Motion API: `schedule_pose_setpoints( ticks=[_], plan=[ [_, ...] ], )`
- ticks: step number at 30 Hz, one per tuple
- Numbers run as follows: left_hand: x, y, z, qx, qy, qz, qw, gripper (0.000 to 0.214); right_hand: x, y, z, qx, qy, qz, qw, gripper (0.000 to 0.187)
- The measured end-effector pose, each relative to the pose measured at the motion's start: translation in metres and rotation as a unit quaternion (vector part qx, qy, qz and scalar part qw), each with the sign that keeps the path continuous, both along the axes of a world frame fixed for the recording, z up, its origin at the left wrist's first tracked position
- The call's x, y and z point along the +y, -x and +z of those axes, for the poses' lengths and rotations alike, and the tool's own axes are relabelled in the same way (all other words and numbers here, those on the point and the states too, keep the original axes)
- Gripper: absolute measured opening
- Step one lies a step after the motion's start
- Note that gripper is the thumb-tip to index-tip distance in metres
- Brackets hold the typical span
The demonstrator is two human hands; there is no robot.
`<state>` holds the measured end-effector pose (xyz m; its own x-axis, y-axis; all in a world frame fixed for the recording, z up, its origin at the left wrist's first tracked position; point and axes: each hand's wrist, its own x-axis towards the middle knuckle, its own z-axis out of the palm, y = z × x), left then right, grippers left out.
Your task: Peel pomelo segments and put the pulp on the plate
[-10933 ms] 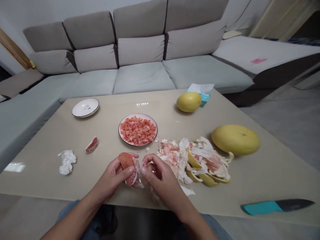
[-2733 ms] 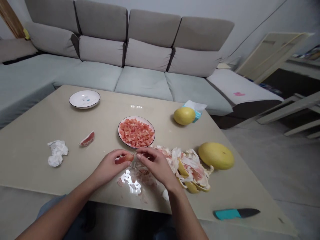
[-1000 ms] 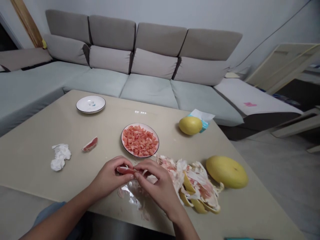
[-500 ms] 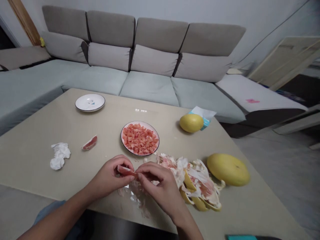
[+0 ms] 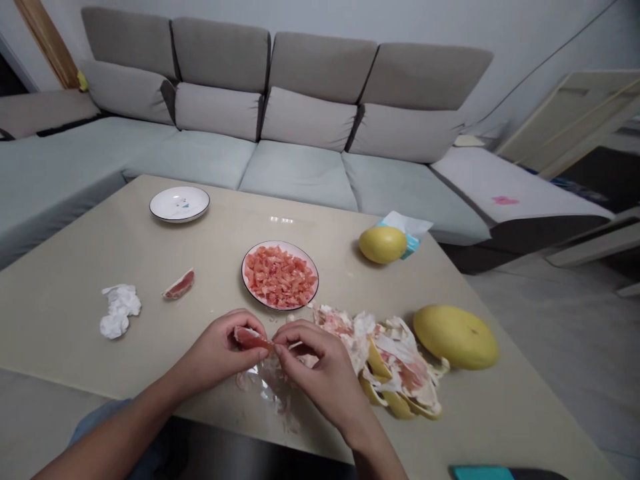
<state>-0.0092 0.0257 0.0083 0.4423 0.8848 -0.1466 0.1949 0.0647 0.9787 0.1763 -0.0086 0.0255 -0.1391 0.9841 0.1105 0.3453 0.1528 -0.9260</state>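
My left hand is closed round a small pink pomelo segment, held just above the beige table near its front edge. My right hand meets it from the right, thumb and forefinger pinched at the segment's end, apparently on its skin. Bits of white membrane lie on the table under both hands. Just beyond them stands a plate of pink pomelo pieces.
A heap of peel and pith lies right of my hands, with two yellow pomelos and a tissue pack beyond. On the left are a loose segment, crumpled tissue and an empty plate. A teal-handled knife lies at the front right. A grey sofa is behind.
The segment in my left hand is much smaller than eleven seconds ago, and membrane scraps have gathered beneath. Over the last second both hands have stayed in place, fingers working slightly.
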Motion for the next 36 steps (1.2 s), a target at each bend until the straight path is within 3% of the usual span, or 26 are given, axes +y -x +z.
schedule_pose_setpoints(
  ticks=[14,29,36],
  plan=[
    [-0.0004,0.0001,0.0024,0.019,-0.026,-0.003,0.999,0.008,0.0002,0.0011,0.0006,0.012,0.006,-0.014,1.0,0.015],
    [0.0009,-0.0007,0.001,0.074,-0.091,0.002,0.993,0.003,0.0009,0.0018,-0.004,-0.046,-0.05,-0.004,0.998,0.016],
    [0.0004,-0.0002,0.0003,0.068,-0.072,0.003,0.995,0.005,0.001,0.0016,-0.002,-0.054,-0.049,-0.01,0.997,0.017]
  ],
)
